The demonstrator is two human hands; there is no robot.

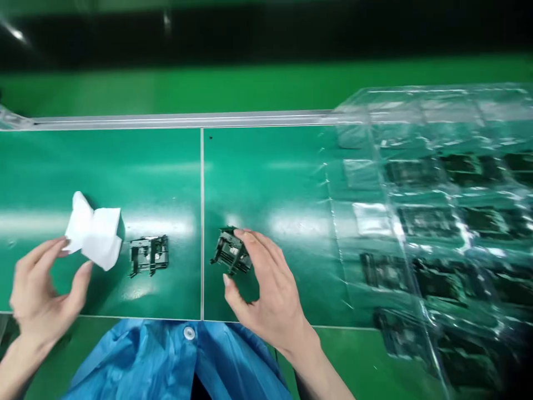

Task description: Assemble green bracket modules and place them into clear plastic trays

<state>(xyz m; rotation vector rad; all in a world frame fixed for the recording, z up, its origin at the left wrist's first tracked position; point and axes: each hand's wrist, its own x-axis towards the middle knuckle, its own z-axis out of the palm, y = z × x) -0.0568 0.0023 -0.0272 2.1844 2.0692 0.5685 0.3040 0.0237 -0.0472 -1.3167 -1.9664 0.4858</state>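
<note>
My right hand [262, 289] grips a small black plastic part [230, 251] between fingers and thumb, just right of the seam in the green table. My left hand [39, 291] pinches a crumpled white cloth [95, 230] at the table's left side. A second black plastic part [149, 254] lies flat on the table between the cloth and the seam, touched by neither hand.
Clear plastic trays [433, 222] stacked at the right hold several black parts in their pockets. A metal rail [183, 119] runs along the green table's [270, 178] far edge. My blue smock [175, 358] shows at the near edge.
</note>
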